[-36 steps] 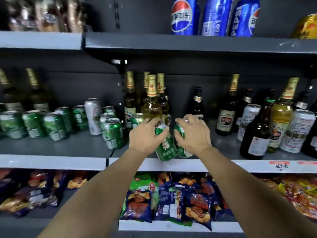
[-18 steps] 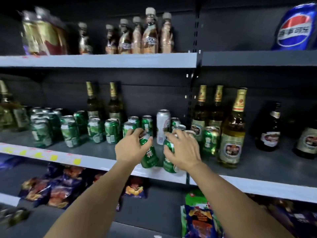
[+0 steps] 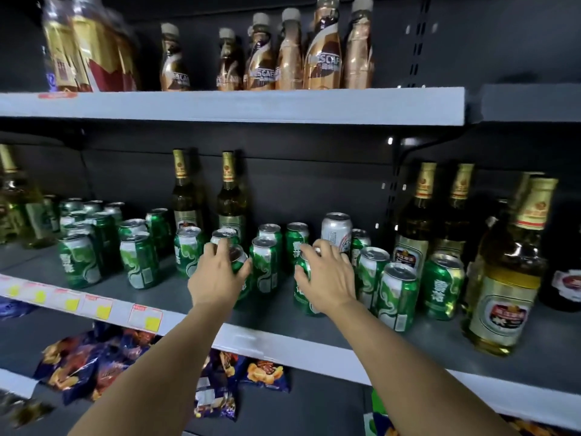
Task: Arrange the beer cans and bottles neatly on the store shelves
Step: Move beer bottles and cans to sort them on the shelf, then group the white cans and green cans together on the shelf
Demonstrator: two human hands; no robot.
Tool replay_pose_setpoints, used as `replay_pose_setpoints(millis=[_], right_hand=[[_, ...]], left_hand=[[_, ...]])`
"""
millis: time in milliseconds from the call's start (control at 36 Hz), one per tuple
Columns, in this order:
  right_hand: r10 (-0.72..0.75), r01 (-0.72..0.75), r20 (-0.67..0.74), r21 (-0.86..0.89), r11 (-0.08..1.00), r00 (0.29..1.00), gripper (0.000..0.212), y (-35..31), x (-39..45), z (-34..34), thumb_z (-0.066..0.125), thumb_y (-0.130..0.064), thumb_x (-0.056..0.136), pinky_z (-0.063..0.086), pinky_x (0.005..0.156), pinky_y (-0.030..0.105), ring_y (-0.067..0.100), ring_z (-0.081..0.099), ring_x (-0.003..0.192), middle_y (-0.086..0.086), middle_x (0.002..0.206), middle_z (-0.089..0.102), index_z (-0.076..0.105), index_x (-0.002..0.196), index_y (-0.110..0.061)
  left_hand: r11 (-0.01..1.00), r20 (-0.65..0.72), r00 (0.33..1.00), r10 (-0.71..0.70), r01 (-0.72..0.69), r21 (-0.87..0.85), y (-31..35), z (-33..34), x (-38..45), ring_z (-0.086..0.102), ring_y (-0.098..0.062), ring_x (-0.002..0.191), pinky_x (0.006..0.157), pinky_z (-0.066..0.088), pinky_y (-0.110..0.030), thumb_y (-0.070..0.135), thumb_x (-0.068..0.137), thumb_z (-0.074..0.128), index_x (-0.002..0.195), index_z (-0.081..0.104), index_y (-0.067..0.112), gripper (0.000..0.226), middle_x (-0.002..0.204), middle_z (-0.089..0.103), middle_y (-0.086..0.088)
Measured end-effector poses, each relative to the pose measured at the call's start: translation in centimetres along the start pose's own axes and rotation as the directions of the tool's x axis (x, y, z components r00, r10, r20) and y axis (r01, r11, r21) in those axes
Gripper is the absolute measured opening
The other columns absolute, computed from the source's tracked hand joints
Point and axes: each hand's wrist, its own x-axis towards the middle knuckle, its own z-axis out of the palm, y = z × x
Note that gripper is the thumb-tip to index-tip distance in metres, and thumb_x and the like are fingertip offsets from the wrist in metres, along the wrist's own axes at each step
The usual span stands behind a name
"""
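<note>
Though glossy, two cylindrical green cans (image 3: pixel 303 287)

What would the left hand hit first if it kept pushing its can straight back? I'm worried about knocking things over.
Probably the green can directly behind the left hand and its held can; depth is unclear.

Dark grey metal middle shelf (image 3: pixel 314 322), white front edge strip with yellow price tags (image 3: pixel 103 311). On it: many upright green aluminium beer cans (image 3: pixel 138 262), one taller silver-white can (image 3: pixel 335 229), tall gold-foil-necked glass beer bottles (image 3: pixel 231 196) at the back and right. Pale grey upper shelf (image 3: pixel 251 103) carries brown plastic coffee bottles (image 3: pixel 323 55).
</note>
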Motion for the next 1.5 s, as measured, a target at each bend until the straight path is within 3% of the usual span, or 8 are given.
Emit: replay_pose_setpoints(millis=[139,583,667,750,861,972,1083,1500], right_hand=[[0.017,-0.018,0.017,0.035,0.999,1.0,0.045,0.0,2.5,2.6,0.045,-0.04,0.095,0.033,0.101,0.04,0.028,0.046,0.117,0.007,0.13,0.048,0.049,0.135,-0.021],[0.05,-0.049,-0.025,0.054,0.997,0.998,0.049,-0.5,3.0,4.1,0.045,-0.041,0.09,0.037,0.098,0.042,0.029,0.048,0.116,0.007,0.129,0.051,0.052,0.134,-0.021],[0.055,-0.055,0.016,-0.009,0.998,0.998,0.057,-0.8,3.0,3.7,0.046,-0.044,0.093,0.033,0.103,0.041,0.028,0.039,0.126,0.006,0.142,0.041,0.039,0.144,-0.021],[0.061,-0.061,0.011,-0.053,0.997,0.998,0.063,-1.2,2.6,3.0,0.045,-0.046,0.094,0.023,0.111,0.041,0.029,0.024,0.139,0.007,0.154,0.028,0.03,0.149,-0.019],[0.098,-0.1,-0.039,-0.057,0.993,0.994,0.06,-1.7,0.9,1.7,0.046,-0.044,0.094,0.022,0.112,0.041,0.029,0.024,0.141,0.007,0.153,0.032,0.036,0.147,-0.019],[0.145,-0.152,-0.092,-0.077,0.985,0.985,0.056,-1.7,-2.1,0.6,0.035,-0.046,0.086,0.043,0.096,0.041,0.028,0.049,0.123,0.009,0.132,0.056,0.057,0.128,-0.017],[0.2,-0.212,-0.099,-0.132,0.968,0.975,0.054,0.0,-5.8,-1.0,0.037,-0.044,0.081,0.049,0.088,0.039,0.027,0.057,0.112,0.006,0.123,0.062,0.064,0.12,-0.017],[0.533,-0.58,-0.234,-0.398,0.71,0.813,0.047,16.2,-23.2,-14.3,0.039,-0.04,0.082,0.051,0.076,0.039,0.03,0.062,0.093,0.009,0.106,0.066,0.067,0.107,-0.011]], left_hand=[[0.999,0.024,1.0,0.02,-0.021,0.044,-0.8,1.2,2.0,0.054,-0.027,0.103,0.062,0.042,-0.033,0.055,0.09,0.05,0.126,0.04,0.021,0.05,0.115,0.045,-0.003],[1.0,-0.015,1.0,0.014,-0.014,0.005,-1.8,2.8,3.3,0.053,-0.031,0.101,0.062,0.04,-0.034,0.054,0.087,0.056,0.116,0.048,0.017,0.047,0.11,0.048,-0.008],[0.999,0.017,0.999,0.032,-0.032,0.027,-2.1,2.7,3.5,0.047,-0.03,0.112,0.071,0.045,-0.039,0.058,0.087,0.053,0.12,0.048,0.017,0.053,0.117,0.048,-0.009],[0.993,-0.088,0.989,0.119,-0.117,0.023,-2.3,2.4,3.6,0.044,-0.036,0.117,0.091,0.041,-0.045,0.048,0.087,0.058,0.118,0.055,0.007,0.051,0.121,0.053,-0.017],[0.956,-0.223,0.931,0.291,-0.294,0.022,-1.8,2.2,2.5,0.055,-0.039,0.1,0.088,0.046,-0.046,0.039,0.085,0.047,0.103,0.062,0.004,0.042,0.103,0.06,-0.019],[0.875,-0.204,0.862,0.465,-0.482,-0.042,-0.1,2.6,0.2,0.057,-0.035,0.089,0.076,0.048,-0.041,0.033,0.083,0.043,0.095,0.063,0.008,0.035,0.097,0.06,-0.013],[0.785,-0.206,0.79,0.577,-0.606,-0.127,2.9,3.4,-2.4,0.057,-0.032,0.085,0.069,0.05,-0.039,0.026,0.086,0.052,0.094,0.064,0.007,0.024,0.093,0.06,-0.011],[0.438,-0.234,0.564,0.792,-0.792,-0.425,23.4,4.1,-16.4,0.059,-0.028,0.086,0.067,0.051,-0.035,0.032,0.087,0.038,0.092,0.064,0.01,0.035,0.095,0.061,-0.007]])
